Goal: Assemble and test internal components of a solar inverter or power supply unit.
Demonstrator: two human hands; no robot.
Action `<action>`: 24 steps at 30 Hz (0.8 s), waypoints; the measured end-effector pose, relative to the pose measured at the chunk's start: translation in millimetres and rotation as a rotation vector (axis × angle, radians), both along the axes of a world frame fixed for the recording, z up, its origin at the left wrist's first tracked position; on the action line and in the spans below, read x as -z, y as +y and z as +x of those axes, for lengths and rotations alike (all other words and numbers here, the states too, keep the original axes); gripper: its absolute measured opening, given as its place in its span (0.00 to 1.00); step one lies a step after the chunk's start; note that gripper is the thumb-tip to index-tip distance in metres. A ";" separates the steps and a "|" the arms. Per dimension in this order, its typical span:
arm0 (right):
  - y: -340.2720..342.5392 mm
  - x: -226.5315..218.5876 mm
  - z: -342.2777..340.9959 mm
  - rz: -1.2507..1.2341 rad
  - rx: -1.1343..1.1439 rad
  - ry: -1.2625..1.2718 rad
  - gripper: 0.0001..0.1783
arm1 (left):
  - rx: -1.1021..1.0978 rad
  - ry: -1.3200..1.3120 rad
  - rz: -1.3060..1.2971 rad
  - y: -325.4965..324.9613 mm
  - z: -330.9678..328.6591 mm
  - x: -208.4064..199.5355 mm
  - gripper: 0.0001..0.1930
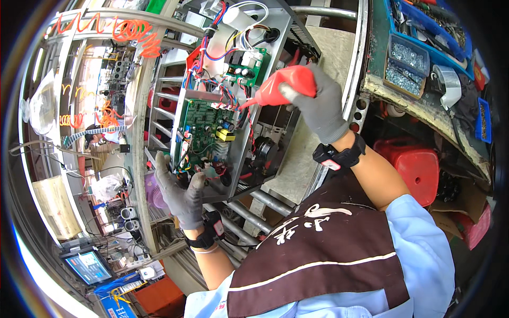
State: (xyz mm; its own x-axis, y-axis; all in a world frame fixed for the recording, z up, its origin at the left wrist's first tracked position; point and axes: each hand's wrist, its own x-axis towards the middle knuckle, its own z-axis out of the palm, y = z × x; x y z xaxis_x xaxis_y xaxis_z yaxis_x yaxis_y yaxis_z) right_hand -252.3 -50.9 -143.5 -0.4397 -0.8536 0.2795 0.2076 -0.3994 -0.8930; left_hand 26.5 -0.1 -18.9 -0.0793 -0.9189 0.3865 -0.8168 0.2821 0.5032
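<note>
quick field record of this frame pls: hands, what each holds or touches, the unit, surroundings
left hand: grey-gloved left hand, gripping the lower edge of the metal chassis, black wrist band
right hand: grey-gloved right hand, closed on a red squeeze bottle
bottle nozzle: pointed at the wiring beside the large green circuit board
unit: open, tilted on a roller conveyor; small green board above, red and blue wires
right side: blue bins of screws, red stool
lower left: monitor

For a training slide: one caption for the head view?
Gloved right hand points red nozzle bottle at green circuit board; left hand steadies chassis.
</note>
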 end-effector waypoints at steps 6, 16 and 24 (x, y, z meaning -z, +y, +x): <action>23.1 -5.1 -6.5 0.146 -0.103 -0.314 0.14 | -0.010 0.011 -0.012 0.0 -3.0 1.0 0.54; 36.5 8.6 37.7 -0.336 0.173 0.412 0.18 | 0.042 0.078 -0.015 0.4 -2.8 3.1 0.54; 51.7 18.9 62.3 -0.538 0.150 0.726 0.16 | 0.048 0.132 0.011 1.2 -10.3 1.0 0.53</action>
